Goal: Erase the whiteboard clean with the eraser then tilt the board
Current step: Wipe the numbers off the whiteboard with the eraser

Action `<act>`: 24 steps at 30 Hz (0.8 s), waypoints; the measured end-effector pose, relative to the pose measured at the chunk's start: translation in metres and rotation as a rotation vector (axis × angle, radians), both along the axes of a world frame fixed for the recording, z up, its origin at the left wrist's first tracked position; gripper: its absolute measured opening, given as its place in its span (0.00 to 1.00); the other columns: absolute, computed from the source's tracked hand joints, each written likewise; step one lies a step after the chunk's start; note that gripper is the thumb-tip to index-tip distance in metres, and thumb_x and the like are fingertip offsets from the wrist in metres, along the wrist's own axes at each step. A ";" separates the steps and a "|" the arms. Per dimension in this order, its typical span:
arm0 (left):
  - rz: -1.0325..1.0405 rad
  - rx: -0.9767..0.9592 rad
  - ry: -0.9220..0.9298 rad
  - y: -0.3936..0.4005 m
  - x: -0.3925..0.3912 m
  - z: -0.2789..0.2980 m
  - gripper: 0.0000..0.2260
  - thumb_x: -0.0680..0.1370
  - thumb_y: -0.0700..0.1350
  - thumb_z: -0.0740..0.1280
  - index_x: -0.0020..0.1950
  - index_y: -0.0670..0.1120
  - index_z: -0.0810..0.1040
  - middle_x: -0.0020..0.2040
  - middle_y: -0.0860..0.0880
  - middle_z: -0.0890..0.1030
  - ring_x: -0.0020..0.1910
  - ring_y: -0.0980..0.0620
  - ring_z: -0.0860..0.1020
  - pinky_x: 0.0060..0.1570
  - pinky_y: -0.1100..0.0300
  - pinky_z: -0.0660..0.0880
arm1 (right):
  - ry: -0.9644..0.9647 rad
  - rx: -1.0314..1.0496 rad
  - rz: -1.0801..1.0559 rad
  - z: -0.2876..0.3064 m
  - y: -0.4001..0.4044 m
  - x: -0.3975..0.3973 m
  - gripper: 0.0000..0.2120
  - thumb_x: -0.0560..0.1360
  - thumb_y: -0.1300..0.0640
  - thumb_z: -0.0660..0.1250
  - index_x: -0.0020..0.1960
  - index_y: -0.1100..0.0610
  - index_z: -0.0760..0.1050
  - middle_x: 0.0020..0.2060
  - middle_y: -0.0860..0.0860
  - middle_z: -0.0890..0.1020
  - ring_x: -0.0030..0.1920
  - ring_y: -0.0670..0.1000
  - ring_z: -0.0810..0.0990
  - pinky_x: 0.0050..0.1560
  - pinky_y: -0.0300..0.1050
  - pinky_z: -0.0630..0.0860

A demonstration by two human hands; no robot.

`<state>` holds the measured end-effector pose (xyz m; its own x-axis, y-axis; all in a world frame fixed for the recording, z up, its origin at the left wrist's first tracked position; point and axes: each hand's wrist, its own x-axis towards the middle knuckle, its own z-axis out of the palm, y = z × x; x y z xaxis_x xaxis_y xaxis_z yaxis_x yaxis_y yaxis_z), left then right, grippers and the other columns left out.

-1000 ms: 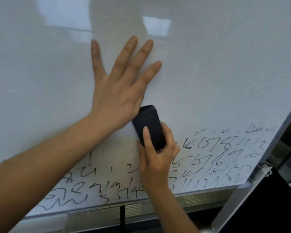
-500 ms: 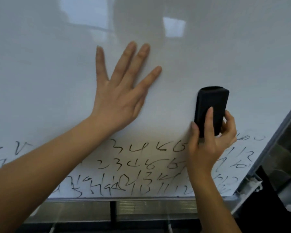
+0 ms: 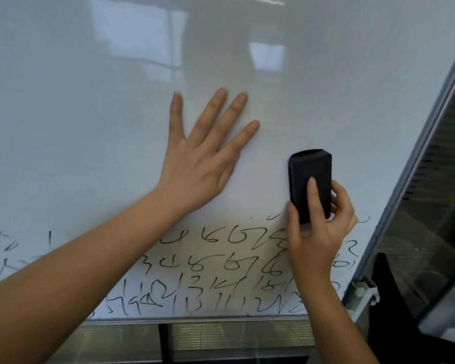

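Observation:
The whiteboard (image 3: 90, 101) fills most of the view; its upper part is wiped white, while several rows of black handwritten numbers (image 3: 216, 266) cover the bottom strip. My left hand (image 3: 202, 158) lies flat on the board with fingers spread, holding nothing. To its right my right hand (image 3: 318, 232) grips a black eraser (image 3: 310, 177), pressed upright against the board just above the top row of writing, near the right edge.
The board's grey metal frame (image 3: 420, 143) runs diagonally down the right side to a corner bracket (image 3: 363, 292). Its bottom rail (image 3: 195, 320) sits above a dark vertical stand post (image 3: 166, 342). Dark furniture lies at the lower right.
The eraser went from under my left palm to the right side of the board, then sat slightly lower. Writing at the upper right of the strip has thinned. My left hand stayed flat.

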<state>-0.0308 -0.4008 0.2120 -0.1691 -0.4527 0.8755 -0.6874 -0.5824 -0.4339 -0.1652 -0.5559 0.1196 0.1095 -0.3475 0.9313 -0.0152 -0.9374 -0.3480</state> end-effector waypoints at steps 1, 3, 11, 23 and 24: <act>0.007 0.001 0.001 -0.001 0.001 0.000 0.21 0.82 0.44 0.60 0.76 0.47 0.67 0.75 0.40 0.65 0.74 0.38 0.63 0.66 0.26 0.53 | -0.003 0.003 0.005 0.000 0.000 0.001 0.22 0.75 0.62 0.68 0.68 0.58 0.70 0.65 0.65 0.68 0.59 0.63 0.68 0.61 0.42 0.65; 0.026 -0.001 0.000 -0.002 0.003 -0.002 0.21 0.83 0.45 0.58 0.76 0.48 0.66 0.76 0.41 0.64 0.75 0.38 0.62 0.67 0.27 0.52 | -0.002 0.001 0.022 -0.001 0.003 0.003 0.23 0.75 0.63 0.69 0.68 0.57 0.70 0.64 0.65 0.68 0.58 0.64 0.68 0.60 0.44 0.67; 0.051 0.003 -0.004 -0.001 0.004 -0.002 0.21 0.83 0.45 0.58 0.77 0.48 0.65 0.76 0.40 0.64 0.75 0.38 0.61 0.67 0.27 0.52 | 0.130 -0.183 0.076 -0.032 0.035 0.018 0.27 0.74 0.64 0.69 0.69 0.49 0.67 0.67 0.61 0.66 0.58 0.62 0.67 0.60 0.42 0.61; 0.055 -0.005 -0.025 -0.004 0.009 -0.004 0.21 0.83 0.46 0.57 0.77 0.47 0.65 0.76 0.40 0.64 0.75 0.37 0.62 0.67 0.27 0.52 | 0.050 -0.139 0.052 -0.003 -0.004 0.010 0.23 0.77 0.60 0.66 0.69 0.51 0.66 0.66 0.64 0.67 0.58 0.62 0.65 0.61 0.39 0.60; 0.056 -0.007 -0.027 -0.003 0.010 -0.004 0.21 0.83 0.45 0.57 0.77 0.47 0.65 0.76 0.40 0.64 0.75 0.37 0.62 0.67 0.27 0.52 | 0.024 -0.112 0.043 0.005 -0.012 0.008 0.23 0.77 0.61 0.67 0.70 0.51 0.66 0.66 0.65 0.67 0.58 0.62 0.65 0.61 0.41 0.61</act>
